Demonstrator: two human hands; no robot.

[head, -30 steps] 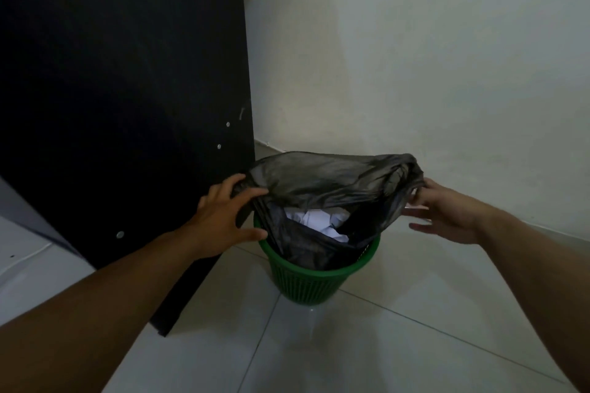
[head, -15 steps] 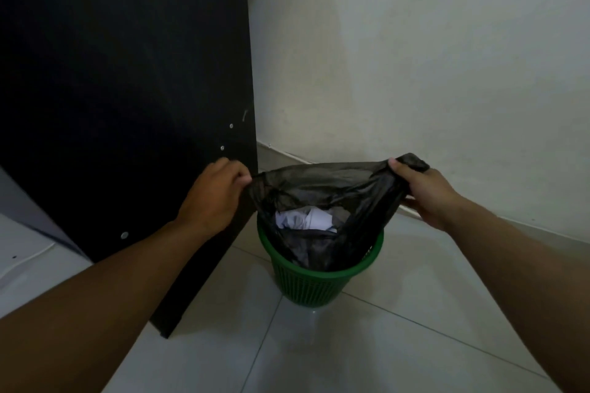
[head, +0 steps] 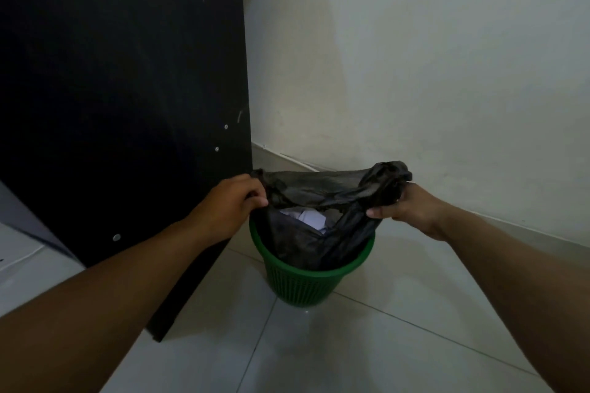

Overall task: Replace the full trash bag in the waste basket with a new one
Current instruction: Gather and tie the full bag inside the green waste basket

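Left hand (head: 230,206): fingers curled round the left edge of the black trash bag (head: 313,233), gripping a bunched fold of plastic just above the basket's left rim.
Right hand (head: 404,209): fingers and thumb pinch the right side of the bag's mouth, with a gathered wad of plastic sticking up above the knuckles.
Black trash bag: its lower part sits inside the green waste basket (head: 306,284); the top edge is stretched between the two hands above the rim, the mouth partly open.
Contents: crumpled white paper (head: 306,217) shows through the opening, inside the bag.
Green waste basket: round, slatted plastic, upright on the tiled floor (head: 367,351), near the corner of the room.
Dark panel (head: 121,89): a tall black board with a few small pale screw heads stands just left of the basket, close behind the left hand; whether it touches the basket I cannot tell.
Wall (head: 415,57): plain and pale, behind the basket, meeting the floor along a light skirting line.
Forearms: both bare, reaching in from the lower corners of the view.
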